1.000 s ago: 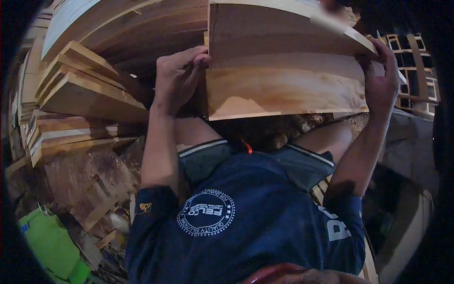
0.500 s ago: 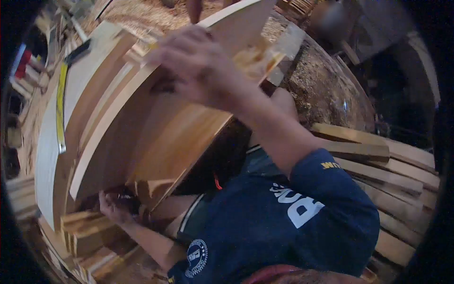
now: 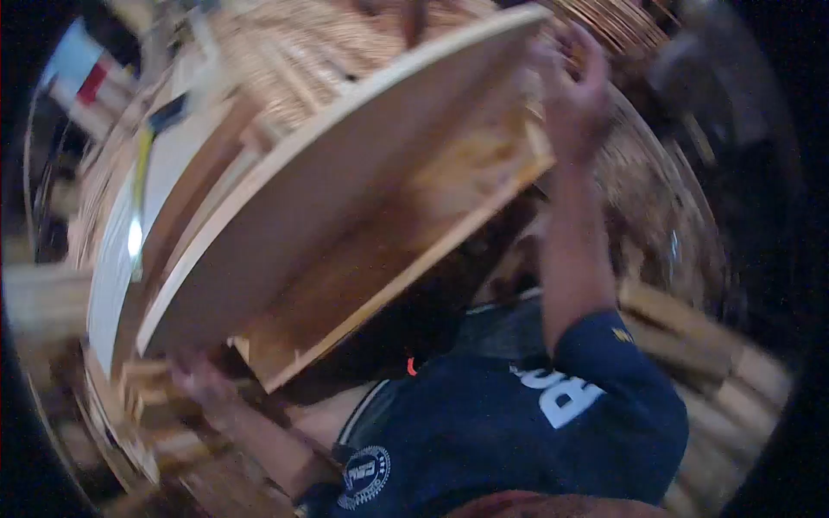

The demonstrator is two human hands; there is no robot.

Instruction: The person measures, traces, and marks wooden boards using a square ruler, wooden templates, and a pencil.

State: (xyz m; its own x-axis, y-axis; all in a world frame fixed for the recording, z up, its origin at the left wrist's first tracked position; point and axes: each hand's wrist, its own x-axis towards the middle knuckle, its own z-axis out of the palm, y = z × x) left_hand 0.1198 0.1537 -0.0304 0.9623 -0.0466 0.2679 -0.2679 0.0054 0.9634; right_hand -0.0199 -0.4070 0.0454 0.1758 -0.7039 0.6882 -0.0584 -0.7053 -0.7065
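A long pale wooden board (image 3: pixel 363 164), its edge bowed by the lens, slants across the middle of the head view. Along its near side runs a narrower wooden piece (image 3: pixel 406 268), with which it forms a trough-like shape. My right hand (image 3: pixel 574 95) is at the board's upper right end, fingers curled round it. Close to the lower left end is my left hand (image 3: pixel 205 380), near or touching the underside. Motion smears its fingers, so its grip is unclear.
Left of the board, a yellow measuring tool (image 3: pixel 141 181) with a dark head lies on another pale board (image 3: pixel 117 259). Wooden blocks (image 3: pixel 151 393) are stacked at lower left. Several planks (image 3: pixel 691 345) lie at right. Wood shavings (image 3: pixel 345 34) cover the ground beyond.
My right hand has moved right, from above the board's middle to its upper right end. My left hand stays near the lower left end. The view has shifted and blurred.
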